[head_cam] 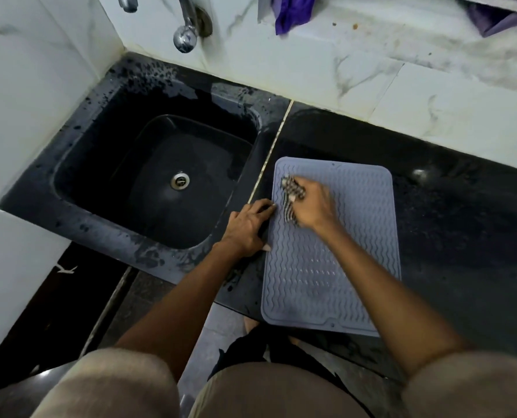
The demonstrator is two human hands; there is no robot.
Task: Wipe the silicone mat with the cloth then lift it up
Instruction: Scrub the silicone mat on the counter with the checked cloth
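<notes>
I find the pale blue-grey rectangular silicone mat with wavy ribs (332, 260) lying flat on the black stone counter (462, 236), right of centre in the frame, its near edge overhanging the counter's front lip. My right hand (313, 206) is closed around a bunched black-and-white checked cloth (292, 196) and presses it onto the mat's upper left corner; I judge wiping is under way there, and the ribs lower down show damp glints that may need passes yet. My left hand (248, 227) lies flat with fingers straight, fingertips on the mat's left edge, evidently to pin it against sliding under the strokes. The black sink basin (106, 164) sits left of centre, just beside the mat. Lifting is not yet begun.
</notes>
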